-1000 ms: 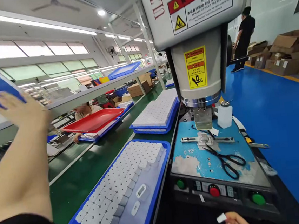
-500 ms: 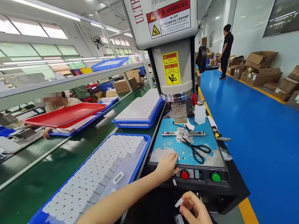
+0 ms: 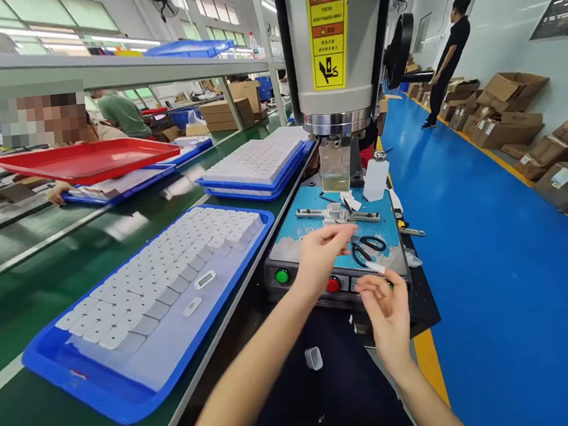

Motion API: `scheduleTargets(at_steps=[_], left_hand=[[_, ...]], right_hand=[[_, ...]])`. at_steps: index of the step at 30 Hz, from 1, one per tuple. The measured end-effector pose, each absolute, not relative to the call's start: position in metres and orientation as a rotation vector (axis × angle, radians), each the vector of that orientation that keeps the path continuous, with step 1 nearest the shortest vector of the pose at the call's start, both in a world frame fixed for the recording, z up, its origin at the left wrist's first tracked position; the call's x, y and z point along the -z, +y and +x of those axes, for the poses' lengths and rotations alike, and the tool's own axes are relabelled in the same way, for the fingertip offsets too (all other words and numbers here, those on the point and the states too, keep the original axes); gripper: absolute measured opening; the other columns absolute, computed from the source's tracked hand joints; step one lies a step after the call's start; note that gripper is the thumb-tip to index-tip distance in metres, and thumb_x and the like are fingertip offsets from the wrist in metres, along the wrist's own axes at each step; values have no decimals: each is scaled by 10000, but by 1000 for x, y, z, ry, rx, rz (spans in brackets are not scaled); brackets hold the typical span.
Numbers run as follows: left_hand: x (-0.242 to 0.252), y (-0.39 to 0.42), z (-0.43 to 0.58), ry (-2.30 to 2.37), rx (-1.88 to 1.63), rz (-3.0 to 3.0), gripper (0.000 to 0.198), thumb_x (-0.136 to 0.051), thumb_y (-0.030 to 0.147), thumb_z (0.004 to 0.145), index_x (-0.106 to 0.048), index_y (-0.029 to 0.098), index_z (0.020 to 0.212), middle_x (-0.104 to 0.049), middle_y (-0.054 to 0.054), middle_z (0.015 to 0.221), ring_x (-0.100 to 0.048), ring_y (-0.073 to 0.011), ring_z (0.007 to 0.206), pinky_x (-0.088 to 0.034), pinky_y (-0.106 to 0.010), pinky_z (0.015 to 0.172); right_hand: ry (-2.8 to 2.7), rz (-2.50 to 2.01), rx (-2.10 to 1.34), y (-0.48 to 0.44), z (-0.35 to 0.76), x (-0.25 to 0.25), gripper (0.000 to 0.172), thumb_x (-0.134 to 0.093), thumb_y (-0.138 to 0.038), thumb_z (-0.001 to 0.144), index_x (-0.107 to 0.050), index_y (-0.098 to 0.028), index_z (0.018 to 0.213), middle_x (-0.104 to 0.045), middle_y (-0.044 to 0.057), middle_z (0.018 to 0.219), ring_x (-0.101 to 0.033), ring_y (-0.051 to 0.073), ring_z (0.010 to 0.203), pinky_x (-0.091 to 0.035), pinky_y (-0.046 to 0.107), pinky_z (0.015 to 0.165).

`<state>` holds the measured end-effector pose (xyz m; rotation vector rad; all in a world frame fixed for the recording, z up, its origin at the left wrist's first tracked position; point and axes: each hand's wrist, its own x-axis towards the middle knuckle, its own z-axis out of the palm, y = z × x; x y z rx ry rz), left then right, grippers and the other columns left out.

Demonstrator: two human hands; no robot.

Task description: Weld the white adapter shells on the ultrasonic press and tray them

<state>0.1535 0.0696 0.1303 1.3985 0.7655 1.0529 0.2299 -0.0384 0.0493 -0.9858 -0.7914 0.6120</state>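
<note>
blue tray, white parts, far tray seemingly full

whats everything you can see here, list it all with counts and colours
press machine: one, grey, over the work plate
work plate: one, teal, under it
scissors: one pair, black, on plate
bottle: one, white, plate's back edge
near tray: one, blue, on belt, holding white parts
far trays: stacked, blue, further along belt
red tray: one, left
cardboard boxes: many, brown, along the right
standing person: one, black clothes, blue floor
left hand: over the plate
right hand: pinching small white piece
</note>
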Motion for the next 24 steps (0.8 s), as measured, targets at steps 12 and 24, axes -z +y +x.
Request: scheduleTargets(at_steps=[12,24], left_hand=[[-67,-29,102,809,-947,897,190,-733,260,715,-596,134,680,-553,26,600,-471,-54,471,-407,-147,411],[-54,-21,90,845,-925,802,171,-692,288,777,-632,131,744,-585,12,593,-534,-75,508,-492,-167,464]], right_hand=[[-778,-999,-1008,-70,207,-58,403,-601,-239,877,-372,-310,1202,-605,-19,788,-569,121,627,-491,217,514],[-803,-1101,-1092,-59,203,-50,374,-606,-236,879,-392,-284,1183,-611,-25,762,-579,122,646,-500,249,603]])
